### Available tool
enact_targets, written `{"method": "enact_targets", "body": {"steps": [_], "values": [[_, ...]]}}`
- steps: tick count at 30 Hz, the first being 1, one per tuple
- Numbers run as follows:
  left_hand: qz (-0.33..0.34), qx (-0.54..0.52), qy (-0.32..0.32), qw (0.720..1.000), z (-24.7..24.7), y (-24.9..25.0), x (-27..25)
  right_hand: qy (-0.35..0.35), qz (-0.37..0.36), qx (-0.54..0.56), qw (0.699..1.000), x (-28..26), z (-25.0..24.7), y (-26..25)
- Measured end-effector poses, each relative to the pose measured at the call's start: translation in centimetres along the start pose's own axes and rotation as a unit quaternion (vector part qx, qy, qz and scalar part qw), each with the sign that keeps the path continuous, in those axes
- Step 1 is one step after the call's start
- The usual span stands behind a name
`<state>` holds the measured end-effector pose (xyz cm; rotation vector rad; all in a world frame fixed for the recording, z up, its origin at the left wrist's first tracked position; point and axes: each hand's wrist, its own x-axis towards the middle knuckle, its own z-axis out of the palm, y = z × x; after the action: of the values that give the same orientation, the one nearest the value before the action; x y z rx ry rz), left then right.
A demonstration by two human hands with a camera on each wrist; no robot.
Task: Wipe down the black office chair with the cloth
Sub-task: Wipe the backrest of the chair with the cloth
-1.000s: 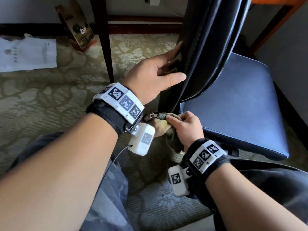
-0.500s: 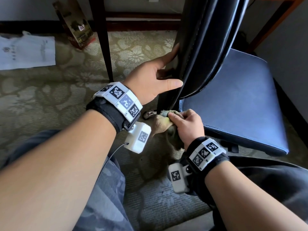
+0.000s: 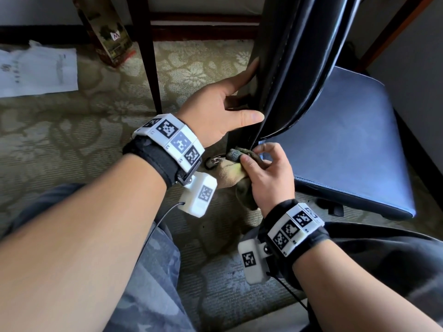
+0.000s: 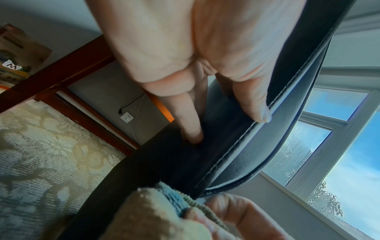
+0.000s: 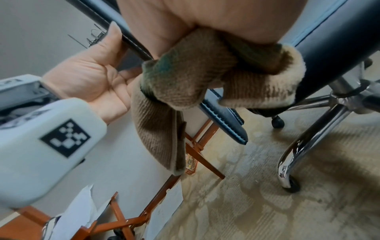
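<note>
The black office chair's backrest (image 3: 299, 68) rises at top centre above its seat (image 3: 347, 140). My left hand (image 3: 223, 111) pinches the backrest's near edge, thumb on the stitched front and fingers behind it. The left wrist view shows the thumb on the seam and the index finger (image 4: 193, 126) pressed to the back panel (image 4: 236, 146). My right hand (image 3: 268, 173) grips a bunched tan-green cloth (image 3: 230, 171) and presses it against the backrest's bottom end, where it meets the seat. In the right wrist view the cloth (image 5: 185, 81) hangs down from my fist.
A dark wooden table leg (image 3: 148, 56) stands left of the chair on patterned carpet. White paper (image 3: 36, 70) and a leaning box (image 3: 107, 29) lie at far left. The chrome chair base with castors (image 5: 308, 138) sits under the seat. My knees fill the bottom.
My right hand has carried the cloth slightly up and in along the backrest's lower end. My left hand keeps its hold on the backrest edge.
</note>
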<state>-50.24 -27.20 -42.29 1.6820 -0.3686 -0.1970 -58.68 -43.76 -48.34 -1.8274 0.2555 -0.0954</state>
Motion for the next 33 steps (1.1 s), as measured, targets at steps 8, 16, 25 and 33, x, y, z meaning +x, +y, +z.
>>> {"method": "enact_targets", "body": {"steps": [8,16,25,33], "values": [[0.008,-0.009,-0.01,1.0,-0.2,-0.2,0.3,0.013,0.016,0.029,0.999,0.4,0.4,0.6],[0.011,0.001,-0.014,1.0,-0.5,-0.4,0.3,0.005,0.101,-0.012,0.995,0.5,0.4,2.9],[-0.008,0.045,-0.02,0.999,-0.5,-1.0,0.9,0.026,0.021,0.034,0.999,1.0,0.1,0.7],[-0.015,0.002,-0.053,0.998,-0.6,-2.1,1.0,0.011,0.082,-0.099,0.992,1.9,1.2,3.2]]}}
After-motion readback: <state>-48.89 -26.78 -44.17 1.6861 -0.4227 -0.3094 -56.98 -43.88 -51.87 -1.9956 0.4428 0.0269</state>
